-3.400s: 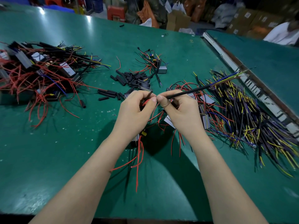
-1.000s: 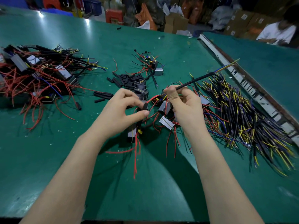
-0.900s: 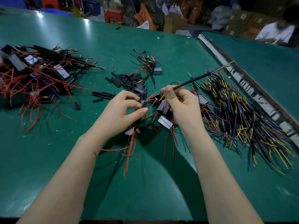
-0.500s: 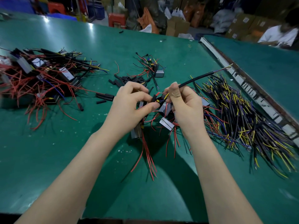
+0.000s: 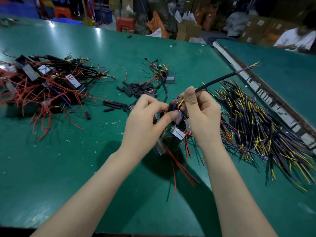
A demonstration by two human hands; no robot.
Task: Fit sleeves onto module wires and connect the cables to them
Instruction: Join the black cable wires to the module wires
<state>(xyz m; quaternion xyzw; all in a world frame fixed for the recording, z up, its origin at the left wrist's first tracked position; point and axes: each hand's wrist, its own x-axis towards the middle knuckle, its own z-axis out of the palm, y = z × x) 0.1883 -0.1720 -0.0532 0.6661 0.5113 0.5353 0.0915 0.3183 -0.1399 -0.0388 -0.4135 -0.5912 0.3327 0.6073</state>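
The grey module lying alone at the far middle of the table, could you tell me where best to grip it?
Pinch the grey module across its bare metal body from the right, probably: its red and black wires fan out to the left and rear, so that side looks free.

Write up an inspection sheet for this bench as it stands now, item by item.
Surface: green bench mat, specked with small white bits.
Job's things: loose short black sleeves in a heap mid-bench; small grey metal module lying under the hands; another grey module beyond the sleeves.
Clutter: tangled pile of modules with red wires at far left.
Hands: left hand pinches a black sleeve piece; right hand grips a black sheathed cable.
Cables: big heap of black, yellow and purple cables at right.
Surroundings: cardboard boxes behind; another person in white at the next bench.
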